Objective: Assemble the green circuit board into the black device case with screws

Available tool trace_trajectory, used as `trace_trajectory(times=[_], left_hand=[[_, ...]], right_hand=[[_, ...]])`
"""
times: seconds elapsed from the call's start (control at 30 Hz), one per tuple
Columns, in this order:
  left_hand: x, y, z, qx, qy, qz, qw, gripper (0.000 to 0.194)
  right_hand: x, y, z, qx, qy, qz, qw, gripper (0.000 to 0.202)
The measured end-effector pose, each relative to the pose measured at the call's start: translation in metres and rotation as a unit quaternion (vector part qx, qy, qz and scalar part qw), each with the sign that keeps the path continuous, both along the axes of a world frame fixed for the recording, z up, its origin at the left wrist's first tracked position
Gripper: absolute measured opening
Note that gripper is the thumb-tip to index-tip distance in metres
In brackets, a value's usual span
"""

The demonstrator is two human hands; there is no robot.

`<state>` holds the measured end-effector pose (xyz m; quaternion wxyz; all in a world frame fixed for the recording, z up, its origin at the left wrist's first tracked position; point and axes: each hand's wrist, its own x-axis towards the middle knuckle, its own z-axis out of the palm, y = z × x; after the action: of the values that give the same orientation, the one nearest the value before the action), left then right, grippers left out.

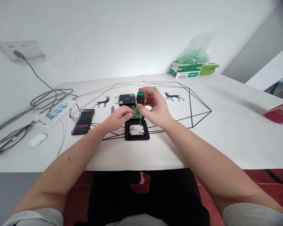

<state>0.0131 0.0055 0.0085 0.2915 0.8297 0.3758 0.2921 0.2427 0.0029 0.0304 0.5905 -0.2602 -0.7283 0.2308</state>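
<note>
My right hand point(157, 108) is closed on the green and black handle of a screwdriver point(141, 98), which stands upright. Its thin shaft reaches down to the top edge of a white metal plate point(136, 130) with a yellowish square on it. That plate sits inside a black casing part point(129, 138) lying flat. Just behind it is a green circuit board point(138, 113), and my left hand point(119, 118) has bent fingers against its left side, steadying it. Part of the board is hidden by my fingers. A black box lid point(127, 99) lies behind the board.
A small screwdriver-like piece point(112, 109) lies left of the board. Further left are a phone point(83, 121), white mouse point(38, 139), glasses point(13, 140), power strip point(61, 113) and cables. Green-white boxes point(186, 69) under a plastic bag point(198, 50) stand at the back right.
</note>
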Motion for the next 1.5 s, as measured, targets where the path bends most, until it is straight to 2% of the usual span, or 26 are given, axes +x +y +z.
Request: trace_trajectory(times=[0.13, 0.27, 0.63, 0.97, 1.13, 1.27, 1.37, 1.5], left_hand=[[-0.006, 0.004, -0.003, 0.094, 0.130, -0.010, 0.987, 0.047], [-0.008, 0.003, -0.003, 0.080, 0.204, -0.038, 0.975, 0.055], [-0.007, 0.003, -0.005, 0.079, 0.215, -0.041, 0.972, 0.047], [-0.006, 0.001, -0.002, 0.082, 0.236, -0.041, 0.967, 0.047], [-0.006, 0.004, -0.003, 0.094, 0.254, -0.029, 0.962, 0.049], [-0.006, 0.004, -0.001, 0.106, 0.251, -0.023, 0.962, 0.044], [-0.008, 0.005, -0.002, 0.105, 0.252, -0.019, 0.962, 0.042], [-0.008, 0.007, -0.004, 0.106, 0.256, -0.014, 0.961, 0.043]], right_hand=[[0.005, -0.003, 0.005, 0.000, -0.050, -0.007, 0.999, 0.043], [0.007, 0.001, 0.003, 0.000, -0.064, -0.004, 0.998, 0.042], [0.007, 0.007, -0.007, 0.010, -0.073, -0.010, 0.997, 0.046], [0.007, 0.006, -0.003, 0.017, -0.062, 0.040, 0.997, 0.040], [0.005, 0.006, -0.005, 0.011, -0.076, 0.048, 0.996, 0.047], [0.009, 0.004, -0.004, 0.063, -0.057, 0.014, 0.996, 0.024], [0.014, 0.005, 0.000, 0.106, -0.053, -0.020, 0.993, 0.029], [0.013, 0.007, 0.001, 0.140, -0.027, -0.028, 0.989, 0.013]])
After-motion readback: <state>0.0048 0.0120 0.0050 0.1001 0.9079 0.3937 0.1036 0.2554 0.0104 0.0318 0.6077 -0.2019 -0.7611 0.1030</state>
